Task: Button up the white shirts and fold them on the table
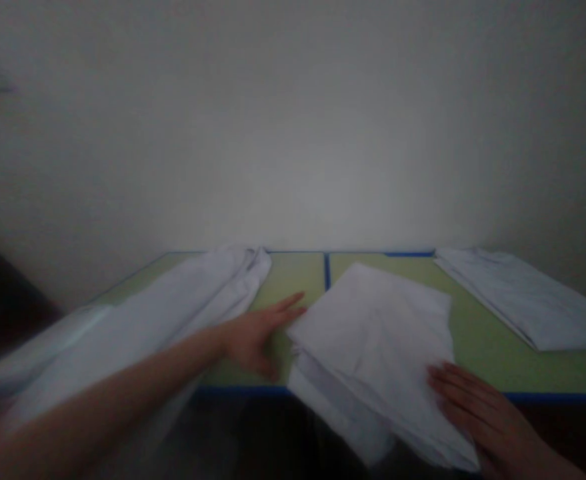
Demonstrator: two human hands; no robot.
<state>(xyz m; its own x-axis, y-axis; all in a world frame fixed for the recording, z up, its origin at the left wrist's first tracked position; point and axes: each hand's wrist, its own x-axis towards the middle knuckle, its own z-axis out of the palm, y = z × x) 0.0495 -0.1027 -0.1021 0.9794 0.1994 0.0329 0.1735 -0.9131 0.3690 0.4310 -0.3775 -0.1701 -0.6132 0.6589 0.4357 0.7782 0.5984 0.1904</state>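
A folded white cloth (373,333) lies at a slant on the table, and its near part sticks out over the front edge. Several layers show along its left and lower sides. My left hand (257,337) is open beside the cloth's left corner, with fingers spread; whether the fingertips touch the fabric I cannot tell. On the cloth's right side rests my right hand (477,407), its fingers stretched out flat against the fabric and its thumb hidden.
A long, loosely laid white cloth (157,303) covers the table's left side and hangs over the front. Another folded white cloth (527,300) lies at the right. The green table (297,273) has blue edges and meets a pale wall (303,127).
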